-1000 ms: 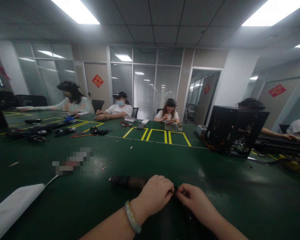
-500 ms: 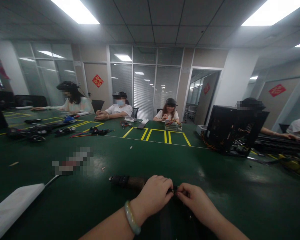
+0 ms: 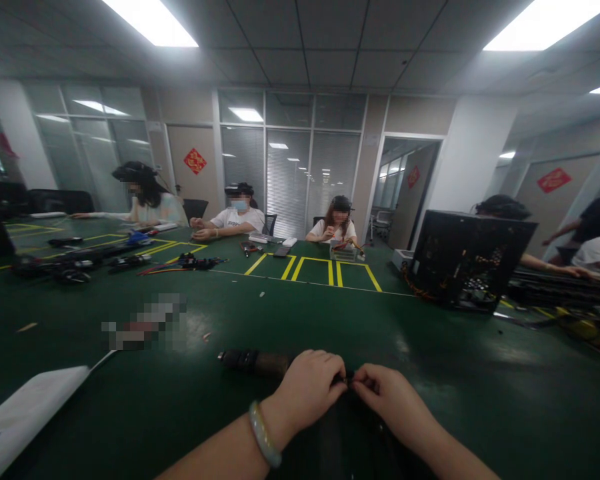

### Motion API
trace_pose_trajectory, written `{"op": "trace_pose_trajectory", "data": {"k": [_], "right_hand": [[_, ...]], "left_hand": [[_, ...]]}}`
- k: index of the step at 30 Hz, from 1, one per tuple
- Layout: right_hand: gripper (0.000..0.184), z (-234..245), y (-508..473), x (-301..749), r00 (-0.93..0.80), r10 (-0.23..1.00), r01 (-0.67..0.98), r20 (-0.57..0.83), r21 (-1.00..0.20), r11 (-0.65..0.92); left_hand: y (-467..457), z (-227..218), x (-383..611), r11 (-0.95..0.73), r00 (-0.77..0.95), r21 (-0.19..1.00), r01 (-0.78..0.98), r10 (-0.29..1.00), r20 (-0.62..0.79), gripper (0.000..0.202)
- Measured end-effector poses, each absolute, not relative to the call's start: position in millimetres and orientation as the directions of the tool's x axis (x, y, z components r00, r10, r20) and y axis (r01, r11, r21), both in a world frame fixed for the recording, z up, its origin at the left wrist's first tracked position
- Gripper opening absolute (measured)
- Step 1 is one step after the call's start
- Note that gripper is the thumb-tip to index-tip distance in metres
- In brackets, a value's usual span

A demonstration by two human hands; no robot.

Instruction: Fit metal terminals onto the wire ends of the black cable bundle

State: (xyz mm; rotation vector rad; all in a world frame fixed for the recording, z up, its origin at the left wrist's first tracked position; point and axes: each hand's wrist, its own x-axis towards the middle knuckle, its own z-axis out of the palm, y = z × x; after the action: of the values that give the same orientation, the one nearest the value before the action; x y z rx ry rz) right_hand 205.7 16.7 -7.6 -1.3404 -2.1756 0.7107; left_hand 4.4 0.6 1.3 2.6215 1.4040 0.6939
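My left hand [image 3: 313,387], with a bangle at the wrist, is closed in a pinch around a small dark part [image 3: 349,377]. From the other side, the fingertips of my right hand [image 3: 393,399] are pinched on the same part, so the two hands nearly meet. Its kind is too small and dark to make out. Just beyond my left hand lies a dark, cylindrical tool [image 3: 267,364] with a metal tip pointing left; the hand hides its other end. Something long and dark lies beneath my hands, hard to tell apart from the table.
On the green table [image 3: 305,320] at left are a white box-like object [image 3: 35,407] and a blurred-out item. Dark cable bundles [image 3: 195,261] lie farther off. A black computer case [image 3: 467,260] stands at right. Several people sit across the table, among them a person [image 3: 333,230] handling wires.
My hands stay almost in place, still pinching the small part. At the far right, a person in dark clothing has come into view.
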Motion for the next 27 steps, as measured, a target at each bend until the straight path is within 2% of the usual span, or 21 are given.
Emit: {"op": "trace_pose_trajectory", "data": {"k": [7, 15, 24, 27], "right_hand": [[0.014, -14.1, 18.9, 205.8, -0.368, 0.927, 0.612, 0.074, -0.731, 0.302], [0.018, -32.2, 21.7, 202.9, -0.348, 0.937, 0.466, -0.029, -0.872, 0.147], [0.017, -27.8, 21.2, 201.4, -0.341, 0.939, 0.455, -0.053, -0.883, 0.116], [0.019, -24.9, 20.6, 201.4, -0.331, 0.943, 0.492, -0.025, -0.858, 0.149]], "left_hand": [[1.1, -1.0, 6.3, -0.620, 0.512, 0.277, 0.734, 0.773, 0.375, 0.009], [0.5, -1.1, 6.4, -0.611, 0.501, 0.284, 0.739, 0.780, 0.375, 0.008], [1.0, 1.2, 5.9, -0.544, 0.431, 0.316, 0.778, 0.826, 0.363, 0.011], [1.3, -0.1, 5.2, -0.558, 0.442, 0.322, 0.765, 0.818, 0.368, 0.008]]}}
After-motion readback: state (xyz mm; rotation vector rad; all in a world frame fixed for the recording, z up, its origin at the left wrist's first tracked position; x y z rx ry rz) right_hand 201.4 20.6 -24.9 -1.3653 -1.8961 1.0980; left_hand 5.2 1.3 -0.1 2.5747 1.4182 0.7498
